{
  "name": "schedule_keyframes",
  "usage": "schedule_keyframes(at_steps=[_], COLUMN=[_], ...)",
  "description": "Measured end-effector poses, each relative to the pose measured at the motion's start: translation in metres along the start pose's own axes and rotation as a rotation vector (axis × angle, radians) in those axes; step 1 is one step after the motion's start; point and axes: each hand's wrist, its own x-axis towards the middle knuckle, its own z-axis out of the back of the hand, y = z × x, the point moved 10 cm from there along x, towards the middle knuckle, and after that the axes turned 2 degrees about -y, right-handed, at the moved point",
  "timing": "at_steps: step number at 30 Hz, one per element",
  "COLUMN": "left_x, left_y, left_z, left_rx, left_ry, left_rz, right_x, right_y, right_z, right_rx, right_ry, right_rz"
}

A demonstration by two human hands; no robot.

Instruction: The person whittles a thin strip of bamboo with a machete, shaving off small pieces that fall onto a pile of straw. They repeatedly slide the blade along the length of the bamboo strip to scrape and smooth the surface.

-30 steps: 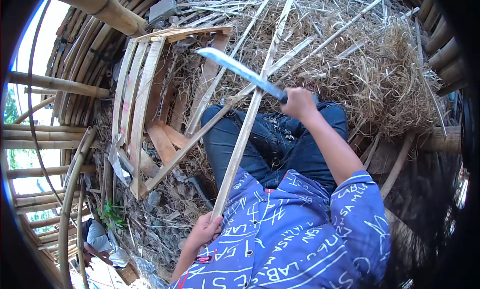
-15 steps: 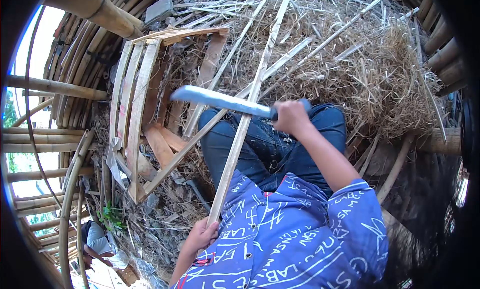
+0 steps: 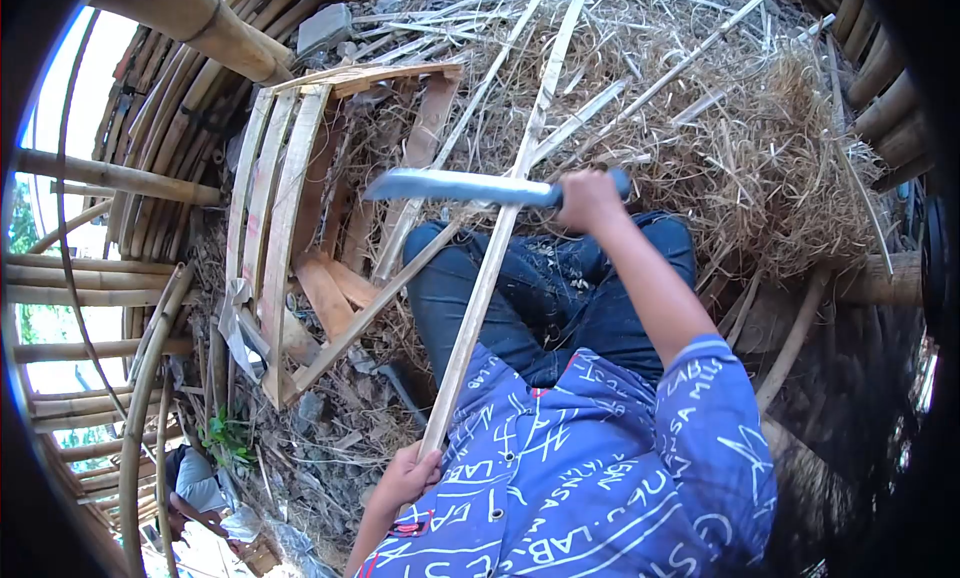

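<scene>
My right hand point(image 3: 590, 200) is wrapped round the dark handle of a long machete point(image 3: 455, 186). Its blade points left and crosses over a long pale bamboo strip point(image 3: 490, 268) above my lap. Down by my shirt, my left hand point(image 3: 412, 473) grips the near end of that strip, which slants up and away past the blade. Where blade and strip cross, they overlap in this view. Under them are my legs in dark jeans point(image 3: 455, 308), with small shavings scattered on the cloth.
A slatted wooden crate point(image 3: 290, 208) lies to the left. Curly shavings point(image 3: 760, 178) heap up ahead and to the right, with loose strips among them. Bamboo poles point(image 3: 110, 178) wall the left side. At lower left another person point(image 3: 195, 483) is partly visible beyond the poles.
My right hand and the machete have moved slightly up and to the right along the strip. My left hand keeps its grip, nearly still.
</scene>
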Motion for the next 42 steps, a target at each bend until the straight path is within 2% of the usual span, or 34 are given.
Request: schedule_keyframes(at_steps=[1,3,5,7,9,10,12,15,16,17,19,21,23,29,30,31,33,35,37,39,40,41,42], left_x=[-0.004,-0.009,-0.008,0.001,-0.006,-0.007,-0.004,0.001,0.004,0.006,0.010,0.016,0.018,0.035,0.040,0.039,0.045,0.045,0.053,0.053,0.054,0.053,0.051], left_y=[0.003,-0.001,-0.006,0.001,0.018,0.022,0.010,-0.008,-0.016,-0.023,-0.038,-0.048,-0.056,-0.064,-0.064,-0.070,-0.075,-0.072,-0.068,-0.064,-0.068,-0.071,-0.069], left_z=[0.003,0.001,-0.008,-0.002,0.005,0.003,0.007,0.013,0.010,0.005,-0.007,-0.017,-0.030,-0.074,-0.076,-0.087,-0.095,-0.100,-0.098,-0.101,-0.101,-0.099,-0.099], left_rx=[0.032,-0.014,0.059,0.013,0.001,-0.117,-0.134,-0.062,-0.101,-0.143,-0.298,-0.250,-0.326,-0.557,-0.418,-0.430,-0.216,-0.203,-0.155,-0.165,-0.137,-0.109,-0.101], left_ry=[0.005,0.008,0.014,0.024,0.030,0.037,0.030,-0.010,0.036,0.069,0.145,0.206,0.299,0.562,0.457,0.463,0.319,0.323,0.273,0.265,0.234,0.200,0.216], left_rz=[-0.026,-0.067,-0.041,-0.057,0.087,0.139,0.110,0.041,-0.016,0.008,0.036,0.035,0.054,-0.114,-0.074,-0.072,-0.086,-0.069,-0.153,-0.144,-0.206,-0.267,-0.247], right_x=[0.014,0.014,0.020,0.017,0.001,-0.006,-0.026,-0.061,-0.073,-0.085,-0.103,-0.118,-0.136,-0.189,-0.196,-0.201,-0.207,-0.209,-0.210,-0.209,-0.208,-0.207,-0.203], right_y=[-0.028,-0.067,-0.090,-0.089,-0.088,-0.085,-0.069,-0.042,-0.032,-0.017,0.012,0.034,0.056,0.090,0.096,0.102,0.109,0.118,0.126,0.120,0.112,0.104,0.096], right_z=[-0.015,0.011,0.000,0.008,0.004,0.004,-0.006,-0.022,-0.026,-0.018,-0.011,-0.005,0.008,0.013,0.010,0.007,0.009,0.008,0.009,0.003,-0.008,-0.012,-0.017], right_rx=[-0.012,0.198,0.215,0.195,0.169,0.161,0.152,0.352,0.393,0.399,0.462,0.479,0.568,0.815,0.897,0.979,0.985,1.032,1.090,1.134,1.235,1.274,1.319], right_ry=[-0.046,-0.030,-0.045,-0.091,-0.050,-0.096,-0.116,-0.142,-0.140,-0.097,-0.089,-0.060,-0.019,0.054,0.133,0.213,0.256,0.363,0.362,0.468,0.516,0.528,0.528], right_rz=[-0.092,-0.464,-0.534,-0.535,-0.528,-0.490,-0.413,-0.338,-0.324,-0.334,-0.194,-0.126,-0.099,-0.011,-0.005,0.000,0.025,0.067,0.076,-0.033,-0.131,-0.262,-0.311])
